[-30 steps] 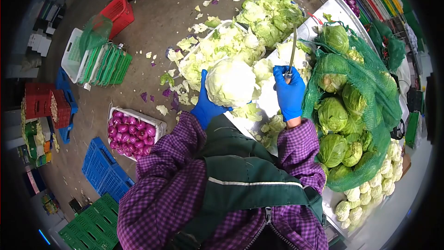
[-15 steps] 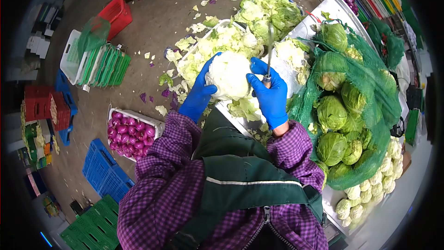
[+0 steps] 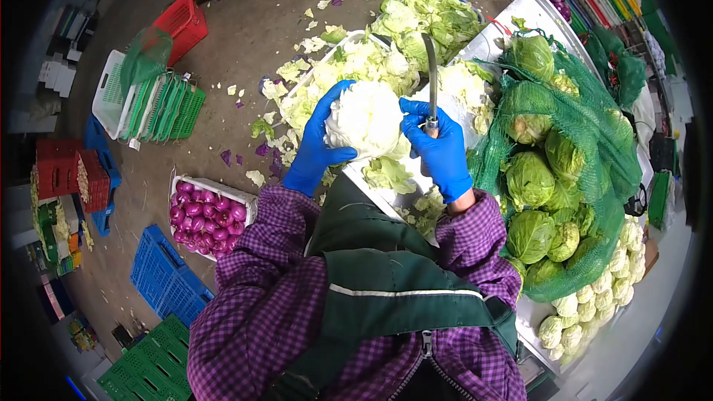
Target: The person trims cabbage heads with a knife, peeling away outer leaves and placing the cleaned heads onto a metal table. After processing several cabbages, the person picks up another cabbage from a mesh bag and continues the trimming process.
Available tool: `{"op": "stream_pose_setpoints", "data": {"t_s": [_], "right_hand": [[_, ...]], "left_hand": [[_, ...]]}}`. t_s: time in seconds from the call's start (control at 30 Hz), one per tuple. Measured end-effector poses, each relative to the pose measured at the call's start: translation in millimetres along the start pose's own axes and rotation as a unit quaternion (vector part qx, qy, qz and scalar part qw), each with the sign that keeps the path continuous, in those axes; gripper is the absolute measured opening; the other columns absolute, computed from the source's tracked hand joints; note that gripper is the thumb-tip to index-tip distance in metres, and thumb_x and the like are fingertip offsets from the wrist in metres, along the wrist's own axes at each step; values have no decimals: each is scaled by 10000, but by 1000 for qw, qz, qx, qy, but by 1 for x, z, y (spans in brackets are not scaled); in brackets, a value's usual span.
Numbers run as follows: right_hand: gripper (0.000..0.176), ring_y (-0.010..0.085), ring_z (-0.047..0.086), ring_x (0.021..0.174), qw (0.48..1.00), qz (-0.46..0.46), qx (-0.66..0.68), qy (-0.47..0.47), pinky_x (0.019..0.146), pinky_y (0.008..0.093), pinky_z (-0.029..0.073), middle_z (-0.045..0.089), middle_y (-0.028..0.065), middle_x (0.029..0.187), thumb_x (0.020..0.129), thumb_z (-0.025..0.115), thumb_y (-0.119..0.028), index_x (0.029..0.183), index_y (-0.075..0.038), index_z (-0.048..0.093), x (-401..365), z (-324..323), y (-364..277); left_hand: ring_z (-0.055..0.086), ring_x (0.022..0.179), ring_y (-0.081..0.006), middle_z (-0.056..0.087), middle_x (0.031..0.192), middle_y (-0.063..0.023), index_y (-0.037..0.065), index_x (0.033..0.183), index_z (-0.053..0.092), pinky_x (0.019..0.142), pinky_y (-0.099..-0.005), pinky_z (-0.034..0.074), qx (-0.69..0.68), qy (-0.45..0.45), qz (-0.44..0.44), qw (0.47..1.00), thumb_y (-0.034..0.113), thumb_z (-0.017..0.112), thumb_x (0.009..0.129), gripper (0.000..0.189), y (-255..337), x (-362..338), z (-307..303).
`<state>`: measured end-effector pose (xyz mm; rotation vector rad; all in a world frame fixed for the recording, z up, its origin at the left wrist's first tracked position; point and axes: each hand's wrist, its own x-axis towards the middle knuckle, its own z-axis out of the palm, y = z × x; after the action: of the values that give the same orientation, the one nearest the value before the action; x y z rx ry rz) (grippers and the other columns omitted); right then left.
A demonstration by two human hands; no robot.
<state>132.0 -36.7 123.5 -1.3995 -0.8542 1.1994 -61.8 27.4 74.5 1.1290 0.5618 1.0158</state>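
Observation:
A pale, trimmed cabbage head (image 3: 364, 120) rests in my blue-gloved left hand (image 3: 319, 145), with the thumb and fingers around its left side. My right hand (image 3: 440, 148), gloved too, is closed round the handle of a knife (image 3: 431, 78). The knife's slightly curved blade points away from me, beside the cabbage's right side. Loose outer leaves (image 3: 390, 172) lie on the white table just below the cabbage. Beyond my hands, a white crate (image 3: 295, 96) is heaped with stripped leaves.
Green cabbages (image 3: 531, 178) lie in a green net bag (image 3: 594, 130) on the right of the table, with peeled heads (image 3: 587, 312) below them. A crate of purple onions (image 3: 208, 215) and a blue pallet (image 3: 167, 271) are on the floor at left. Leaf scraps litter the floor.
My right hand has moved slightly right and down, away from the cabbage, and the knife blade shows more broadly. The cabbage has shifted a little left in my left hand.

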Motion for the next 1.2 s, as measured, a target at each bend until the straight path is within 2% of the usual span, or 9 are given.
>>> {"op": "stream_pose_setpoints", "data": {"t_s": [0.17,0.23,0.67,0.77,0.83,0.87,0.97,1.1,1.2], "right_hand": [[226,35,460,522,1000,21,-18,11,475,189,393,575,-21,721,835,663,-103,1046,-26,638,1,2,-4],[230,38,457,505,998,-14,-57,30,467,191,389,572,-23,706,833,671,-122,1039,-26,643,4,0,2],[100,40,481,534,1000,21,8,10,488,205,400,592,-22,697,814,674,-120,848,-40,626,7,-5,-5],[123,45,483,521,999,31,-14,-3,494,224,404,589,-12,671,831,664,-139,894,-35,644,4,-9,-4],[187,59,495,505,990,10,-137,7,511,256,422,585,17,646,862,640,-168,992,-33,647,-3,-12,1],[269,112,544,527,980,-45,-194,-4,557,295,454,607,70,668,898,596,-199,1113,-37,616,-10,-15,2],[323,241,657,711,964,-79,-253,0,660,339,502,670,145,871,919,554,-232,1197,-69,576,-28,-21,21],[342,291,641,716,918,-164,-360,-33,643,362,508,643,98,861,896,569,-230,1233,-169,564,-42,-24,30],[359,281,628,691,892,-172,-411,-71,613,366,499,626,98,834,886,580,-244,1239,-181,561,-45,-27,32]], "left_hand": [[350,1326,-270,373,1423,-149,39,1392,341,1107,-401,265,161,-19,65,985,216,867,554,1005,1,3,-4],[324,1341,-316,353,1433,-169,74,1373,369,1105,-439,268,309,-47,189,931,289,860,557,976,6,8,-5],[340,1319,-376,337,1424,-212,95,1343,390,1085,-470,298,429,-65,273,859,219,867,533,948,21,7,0],[367,1310,-345,348,1423,-193,58,1383,339,1079,-457,319,312,-12,217,925,312,841,556,999,5,4,3],[399,1294,-319,360,1424,-172,30,1406,300,1070,-450,339,-19,68,-1,998,456,694,725,895,0,1,12],[399,1294,-319,360,1424,-172,30,1406,300,1070,-450,339,-16,73,4,997,456,694,725,895,0,2,15],[426,1275,-307,394,1412,-146,76,1426,289,1046,-494,363,-330,104,-213,914,523,365,935,668,-4,3,8],[429,1273,-301,406,1407,-129,92,1423,307,1036,-507,370,-229,93,-198,949,549,393,917,687,-8,0,5],[442,1261,-298,410,1406,-116,99,1410,333,1038,-494,372,-358,140,-268,883,558,404,910,682,2,2,4]]}}
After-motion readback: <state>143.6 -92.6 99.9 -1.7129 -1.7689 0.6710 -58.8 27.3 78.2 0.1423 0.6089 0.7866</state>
